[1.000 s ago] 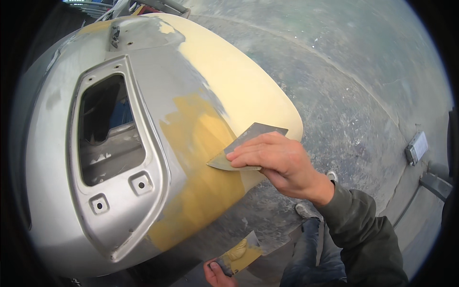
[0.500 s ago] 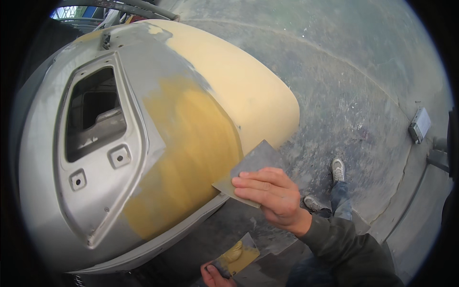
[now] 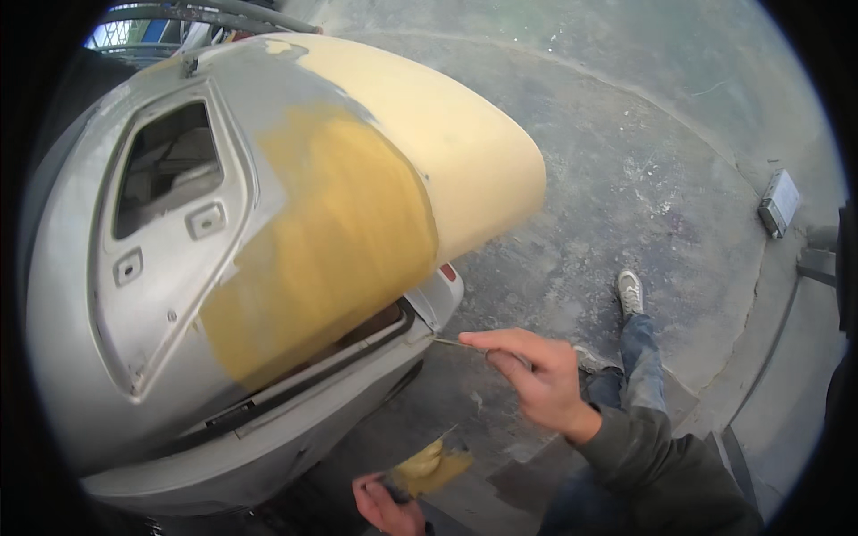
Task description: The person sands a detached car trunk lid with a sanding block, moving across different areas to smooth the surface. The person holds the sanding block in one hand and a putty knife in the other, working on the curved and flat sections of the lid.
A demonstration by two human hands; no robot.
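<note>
My right hand point(image 3: 547, 373) pinches a thin filler spreader point(image 3: 454, 342), now seen nearly edge-on. Its tip is beside the lower edge of a curved bare-metal vehicle panel point(image 3: 174, 344); whether it touches, I cannot tell. A broad patch of mustard-yellow filler point(image 3: 331, 232) coats the panel, with streaks along it. Beyond the patch, the panel's end is smooth cream point(image 3: 447, 134). Lower down, my left hand point(image 3: 389, 509) grips a flat mixing plate point(image 3: 450, 473) by its dark end. A lump of yellow putty point(image 3: 420, 462) sits on that plate.
Below the panel runs a pale bumper-like part point(image 3: 268, 447) with a small red lamp point(image 3: 448, 272) at its corner. A window opening point(image 3: 170, 165) cuts through the panel. On the grey floor lies a whitish box point(image 3: 779, 204). My shoe point(image 3: 630, 290) stands to the right.
My right hand has turned the spreader from face-on to edge-on and lowered slightly. The panel appears higher in view, showing the gap and bumper beneath. My left hand and plate shifted slightly left.
</note>
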